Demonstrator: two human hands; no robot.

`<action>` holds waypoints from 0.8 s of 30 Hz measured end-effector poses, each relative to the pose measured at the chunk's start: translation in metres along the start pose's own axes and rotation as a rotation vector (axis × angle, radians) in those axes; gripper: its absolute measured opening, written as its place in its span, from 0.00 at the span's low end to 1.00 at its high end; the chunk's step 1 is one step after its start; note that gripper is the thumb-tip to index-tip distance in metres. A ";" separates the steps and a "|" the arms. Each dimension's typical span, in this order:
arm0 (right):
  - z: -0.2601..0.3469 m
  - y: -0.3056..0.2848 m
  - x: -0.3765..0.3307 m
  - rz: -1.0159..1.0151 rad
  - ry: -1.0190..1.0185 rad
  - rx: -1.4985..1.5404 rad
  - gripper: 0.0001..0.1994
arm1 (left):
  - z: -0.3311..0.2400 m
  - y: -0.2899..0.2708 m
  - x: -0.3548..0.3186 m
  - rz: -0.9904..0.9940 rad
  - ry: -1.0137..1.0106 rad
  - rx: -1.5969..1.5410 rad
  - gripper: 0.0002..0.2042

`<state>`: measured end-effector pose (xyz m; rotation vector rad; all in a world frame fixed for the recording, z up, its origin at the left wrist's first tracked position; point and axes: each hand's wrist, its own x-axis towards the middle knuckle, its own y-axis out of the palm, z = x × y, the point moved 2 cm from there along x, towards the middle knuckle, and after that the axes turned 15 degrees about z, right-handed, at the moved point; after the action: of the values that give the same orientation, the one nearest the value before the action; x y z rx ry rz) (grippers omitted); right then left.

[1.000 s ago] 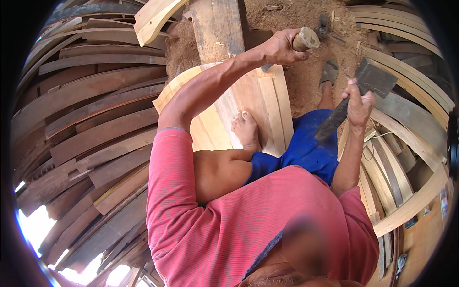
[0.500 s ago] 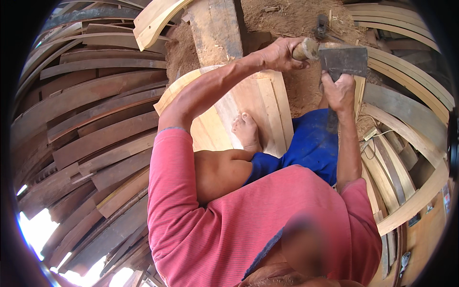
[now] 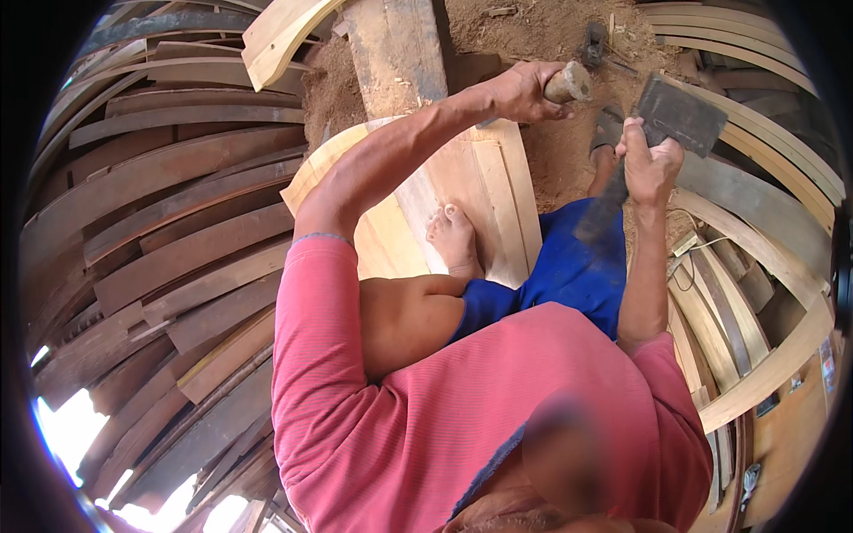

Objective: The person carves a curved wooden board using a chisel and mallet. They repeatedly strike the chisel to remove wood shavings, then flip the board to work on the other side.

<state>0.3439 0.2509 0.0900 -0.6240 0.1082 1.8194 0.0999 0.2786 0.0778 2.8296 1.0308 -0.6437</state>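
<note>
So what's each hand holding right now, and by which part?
The left hand grips a round pale wooden handle near its butt end. The right hand holds a dark flat-bladed metal hatchet by its handle, just under the head.

Short-sleeved pink ribbed shirt (image 3: pixel 462 417) with a thin bluish hem at the left sleeve cuff, blue shorts (image 3: pixel 555 280) over a bent knee, bare forearms, a bare foot (image 3: pixel 455 238), and two bare hands, left hand (image 3: pixel 526 89) and right hand (image 3: pixel 651 164), without gloves, rings or watch.

Sawdust-strewn dirt floor (image 3: pixel 551 35); pale curved planks (image 3: pixel 484 191), dark curved boards (image 3: pixel 178 222) lie on it.
</note>
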 end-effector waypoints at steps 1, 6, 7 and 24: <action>0.000 0.005 0.000 -0.111 -0.050 0.059 0.19 | 0.003 -0.001 0.004 -0.016 0.025 0.035 0.23; -0.009 -0.005 -0.002 0.174 -0.058 -0.227 0.12 | 0.018 0.006 0.007 -0.020 0.015 0.154 0.24; -0.005 -0.011 -0.003 0.180 0.018 -0.107 0.13 | 0.018 0.008 0.007 -0.013 -0.011 0.163 0.24; 0.005 -0.007 -0.034 0.161 0.036 0.138 0.07 | -0.005 -0.008 -0.019 -0.201 0.030 -0.008 0.23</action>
<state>0.3550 0.2263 0.1117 -0.5633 0.3131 1.9373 0.0840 0.2747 0.0910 2.7587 1.3325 -0.6119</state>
